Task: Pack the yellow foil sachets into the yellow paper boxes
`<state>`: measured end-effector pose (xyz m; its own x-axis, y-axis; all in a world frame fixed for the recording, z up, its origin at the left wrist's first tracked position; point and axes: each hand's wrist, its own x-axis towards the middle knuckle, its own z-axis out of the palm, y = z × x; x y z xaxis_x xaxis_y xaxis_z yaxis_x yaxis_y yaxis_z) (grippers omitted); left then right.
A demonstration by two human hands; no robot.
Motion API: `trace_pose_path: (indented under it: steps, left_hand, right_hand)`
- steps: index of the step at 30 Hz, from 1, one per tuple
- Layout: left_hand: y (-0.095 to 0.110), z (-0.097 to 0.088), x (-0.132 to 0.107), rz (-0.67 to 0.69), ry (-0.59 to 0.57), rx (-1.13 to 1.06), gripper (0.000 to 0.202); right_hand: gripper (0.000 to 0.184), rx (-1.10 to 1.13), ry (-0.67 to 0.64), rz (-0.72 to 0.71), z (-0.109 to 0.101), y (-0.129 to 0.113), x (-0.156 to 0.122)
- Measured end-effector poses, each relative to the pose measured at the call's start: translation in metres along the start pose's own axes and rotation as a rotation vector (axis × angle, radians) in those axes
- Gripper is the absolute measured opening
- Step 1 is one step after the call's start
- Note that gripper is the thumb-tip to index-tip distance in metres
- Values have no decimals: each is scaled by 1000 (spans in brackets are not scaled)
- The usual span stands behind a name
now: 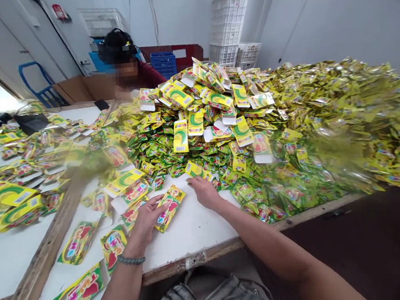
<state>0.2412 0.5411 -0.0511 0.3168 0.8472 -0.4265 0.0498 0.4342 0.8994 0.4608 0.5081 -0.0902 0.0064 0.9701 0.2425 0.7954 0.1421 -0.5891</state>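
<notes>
My left hand [146,219] is closed around a small stack of yellow-green sachets [170,207], holding it on the white table [193,227]. My right hand [205,191] lies flat and open on the table beside that stack, its fingertips at the edge of a big heap of green and yellow sachets [201,159]. Flat yellow carton blanks [181,135] lie on top of the heap. A beaded bracelet [130,260] circles my left wrist.
More carton blanks [77,242] lie spread along the table's left side and on the adjoining table [6,260]. A larger yellow packet pile [350,104] fills the right. A person [126,70] sits across the table. White crates [230,16] are stacked at the back wall.
</notes>
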Motion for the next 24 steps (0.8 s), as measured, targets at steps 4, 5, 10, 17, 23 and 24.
trace_pose_path:
  steps: [4, 5, 10, 17, 23, 24]
  left_hand:
    - [-3, 2, 1, 32, -30, 100, 66]
    - [-4, 2, 1, 31, -34, 126, 66]
    - [-1, 8, -1, 0, -90, 161, 67]
    - [1, 15, -4, 1, -181, 91, 68]
    - [-1, 19, 0, -28, -243, 136, 65]
    - [-1, 20, 1, -38, -246, 129, 64]
  right_hand:
    - [29, 616, 105, 369, -12, -3, -7]
    - [31, 761, 74, 410, -16, -5, -8]
    - [41, 1126, -106, 410, -25, -21, -6]
    - [33, 771, -79, 273, -5, -11, -3]
    - [23, 503, 90, 163, -8, -21, -6]
    - [22, 504, 106, 162, -10, -23, -6]
